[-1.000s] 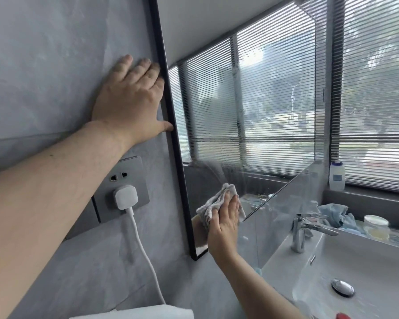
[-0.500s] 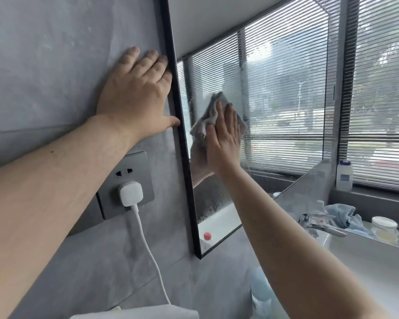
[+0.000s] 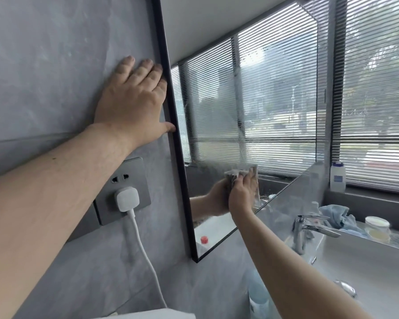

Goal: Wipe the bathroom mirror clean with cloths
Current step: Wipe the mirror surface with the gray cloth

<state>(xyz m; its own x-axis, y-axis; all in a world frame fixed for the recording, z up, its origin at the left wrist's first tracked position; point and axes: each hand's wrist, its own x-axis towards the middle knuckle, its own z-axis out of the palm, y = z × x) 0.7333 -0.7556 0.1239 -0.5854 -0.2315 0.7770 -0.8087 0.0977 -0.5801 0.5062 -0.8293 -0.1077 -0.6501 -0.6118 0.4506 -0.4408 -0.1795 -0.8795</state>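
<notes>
Grey cloth (image 3: 236, 174), pressed under the straight fingers (image 3: 251, 179) of the right hand (image 3: 242, 195), has slid down the mirror (image 3: 279, 93), leaving a hazy streak (image 3: 217, 111) above them to wipe again, the left hand (image 3: 131, 104) flat on the wall (image 3: 55, 65).

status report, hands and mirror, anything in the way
Left hand flat on wall beside mirror. Right hand presses grey cloth low on the glass. Hazy smear above cloth. Nothing blocking.

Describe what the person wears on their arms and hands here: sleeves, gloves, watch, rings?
Nothing worn shows. The left hand and right hand are ungloved, with no rings visible. The left forearm and right forearm are bare to the picture's edge: no sleeve, watch or bracelet in view.
</notes>
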